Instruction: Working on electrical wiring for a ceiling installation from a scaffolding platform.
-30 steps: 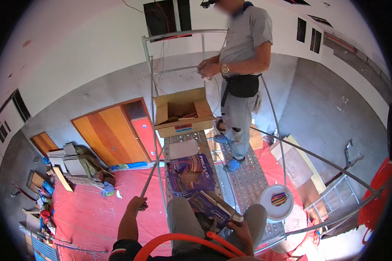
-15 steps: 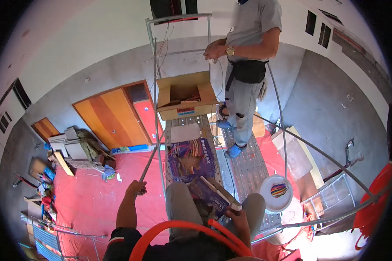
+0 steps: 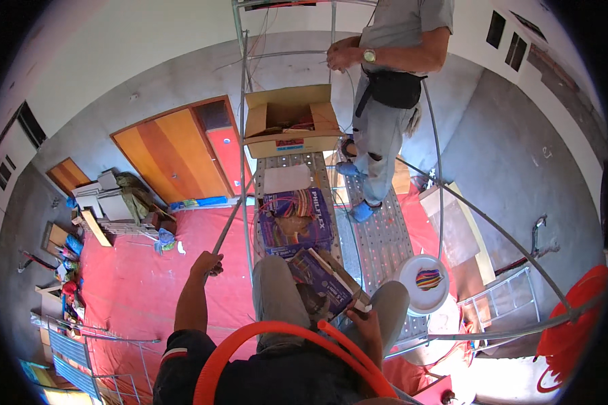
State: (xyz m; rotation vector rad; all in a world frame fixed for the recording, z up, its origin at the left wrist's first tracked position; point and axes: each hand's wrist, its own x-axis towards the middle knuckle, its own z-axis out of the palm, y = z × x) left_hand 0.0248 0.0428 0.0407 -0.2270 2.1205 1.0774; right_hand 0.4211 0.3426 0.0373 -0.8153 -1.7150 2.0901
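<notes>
While the person sits high on a perforated metal scaffold deck (image 3: 385, 243), the head view shows the left hand (image 3: 208, 263) closed around a slanted scaffold brace tube (image 3: 231, 223), well out to the side over the red floor covering (image 3: 142, 290) far below. The right hand (image 3: 363, 316) rests on the lap, fingers wrapped on the lower corner of an open purple wire box (image 3: 321, 278) lying across the knees; whether the grip is firm I cannot tell. A loop of orange conduit hose (image 3: 277, 337) hangs around the person's shoulders, close under the camera.

The risk I judge greatest is a drop: the purple box sits tilted on the thighs, and a slip of that hand could send it over the edge. The hose loop could also catch on the frame tubes if the person leans.

As for containers, a second purple wire box (image 3: 294, 221) lies flat on the deck just ahead of the knees. Beyond it, an open cardboard carton (image 3: 287, 121) holds what look like bundled wires, too small to sort. A white bucket (image 3: 423, 283) beside the right knee holds coloured pieces, red, yellow, blue. A co-worker stands past the carton, both hands (image 3: 348, 54) together on thin wires.
</notes>
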